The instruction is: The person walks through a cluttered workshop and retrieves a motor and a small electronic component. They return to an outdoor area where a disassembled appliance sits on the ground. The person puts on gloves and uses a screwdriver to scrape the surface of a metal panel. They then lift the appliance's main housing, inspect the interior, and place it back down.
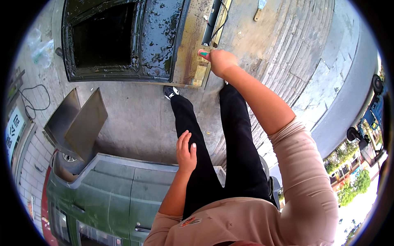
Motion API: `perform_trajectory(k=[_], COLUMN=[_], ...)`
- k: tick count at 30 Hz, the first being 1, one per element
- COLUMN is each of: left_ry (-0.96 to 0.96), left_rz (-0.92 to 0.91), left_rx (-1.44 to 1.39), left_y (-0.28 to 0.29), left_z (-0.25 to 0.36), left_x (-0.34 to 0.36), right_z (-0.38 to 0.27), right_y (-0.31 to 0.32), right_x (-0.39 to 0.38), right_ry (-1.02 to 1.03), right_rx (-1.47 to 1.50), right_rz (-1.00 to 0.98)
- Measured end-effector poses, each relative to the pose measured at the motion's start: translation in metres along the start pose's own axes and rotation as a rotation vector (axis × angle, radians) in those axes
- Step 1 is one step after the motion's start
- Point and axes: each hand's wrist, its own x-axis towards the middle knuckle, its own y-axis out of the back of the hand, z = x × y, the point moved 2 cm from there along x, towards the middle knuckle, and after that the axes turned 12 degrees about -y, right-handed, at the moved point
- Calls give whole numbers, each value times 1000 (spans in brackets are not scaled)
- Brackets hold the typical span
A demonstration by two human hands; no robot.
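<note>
My right hand point(222, 62) reaches to the near right corner of a large metal appliance point(186, 61). Its fingers look curled, and a small green piece point(203, 54) shows at the fingertips, against the yellowish metal edge; I cannot make out its kind. The appliance's top is black, wet and glossy, with a deep dark rectangular opening point(104, 37) framed by a raised rim. My left hand point(186, 151) hangs in front of my left thigh, fingers apart and holding nothing.
A black cable point(223, 24) hangs by a slot in the appliance's right side. A scraper point(258, 11) lies on the ground at the top right. Metal sheets point(84, 123) lean by a green vehicle point(106, 192) on the left. A clear plastic bag point(43, 53) lies farther off.
</note>
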Motion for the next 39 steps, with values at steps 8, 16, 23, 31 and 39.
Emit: perform_trajectory(k=[8,16,23,31,39], left_ry=[4,44,46,43,31], left_rz=[61,-9,-25,-25,-10], left_rx=[6,-8,1,-24,-24], left_y=[29,-1,-6,-15,-25], left_z=[-3,-29,-25,-14,-19], left_x=[7,-13,-11,-8,-20], right_z=[-28,117,111,120,148], right_y=[-6,-18,-18,-19,-25], right_x=[11,-9,-15,-11,1], right_ry=[9,164,166,137,140], right_rx=[5,147,166,241,366], right_rz=[13,98,100,24,-3])
